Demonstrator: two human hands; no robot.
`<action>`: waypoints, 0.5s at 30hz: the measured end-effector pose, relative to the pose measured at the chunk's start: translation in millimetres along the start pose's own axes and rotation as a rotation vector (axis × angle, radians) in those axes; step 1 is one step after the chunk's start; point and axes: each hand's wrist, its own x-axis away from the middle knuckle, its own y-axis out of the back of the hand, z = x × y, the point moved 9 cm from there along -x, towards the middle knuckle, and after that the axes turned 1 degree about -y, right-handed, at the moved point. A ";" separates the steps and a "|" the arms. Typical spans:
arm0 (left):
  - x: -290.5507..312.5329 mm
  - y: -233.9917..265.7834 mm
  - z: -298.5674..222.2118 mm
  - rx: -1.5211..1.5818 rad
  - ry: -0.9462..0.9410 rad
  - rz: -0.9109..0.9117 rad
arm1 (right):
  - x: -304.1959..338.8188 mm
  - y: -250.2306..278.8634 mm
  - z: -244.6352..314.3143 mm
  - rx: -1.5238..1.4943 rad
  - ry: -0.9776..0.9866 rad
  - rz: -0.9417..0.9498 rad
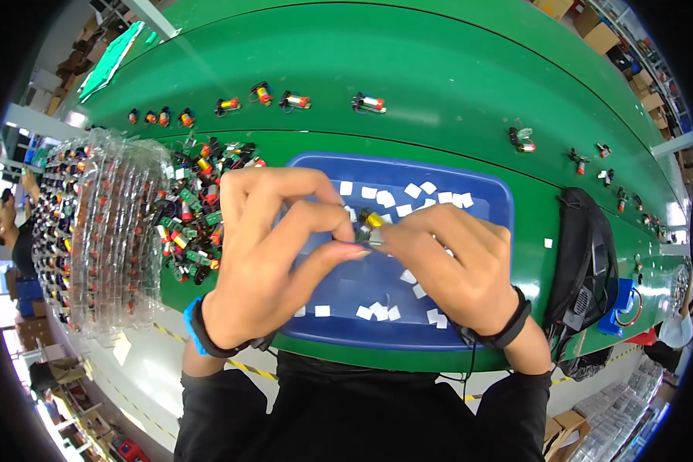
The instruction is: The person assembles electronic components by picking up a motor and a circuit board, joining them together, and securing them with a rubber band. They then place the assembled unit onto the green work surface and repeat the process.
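Observation:
Over a blue plastic tray (510, 202), my two hands meet fingertip to fingertip around a small electronic assembly with a yellow-wrapped part (373, 219). My left hand (263, 254) pinches it from the left with thumb and forefinger. From the right, my right hand (456, 266) has its fingers closed on the same piece; the fingertips are slightly blurred. Most of the assembly is hidden between the fingers. Loose white square pieces (379, 312) are scattered over the tray's floor, under and around both hands.
Left of the tray lies a heap of similar assemblies (185, 219), beside stacked clear plastic blister trays (104, 239). More assemblies (369, 102) sit spaced along the green surface (439, 69) beyond. At right are a black bag (577, 262) and a blue box (616, 309). A person's arm (31, 185) shows far left.

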 end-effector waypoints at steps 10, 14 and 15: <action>-6.1 -58.5 38.8 0.834 0.302 0.059 | 3.5 32.5 -9.7 0.234 0.153 -0.032; 5.4 -103.2 42.0 1.312 0.657 0.330 | 5.7 24.9 -12.7 0.160 0.191 -0.015; 9.3 -112.3 36.2 1.376 0.692 0.433 | 7.2 22.2 -15.0 0.123 0.182 -0.009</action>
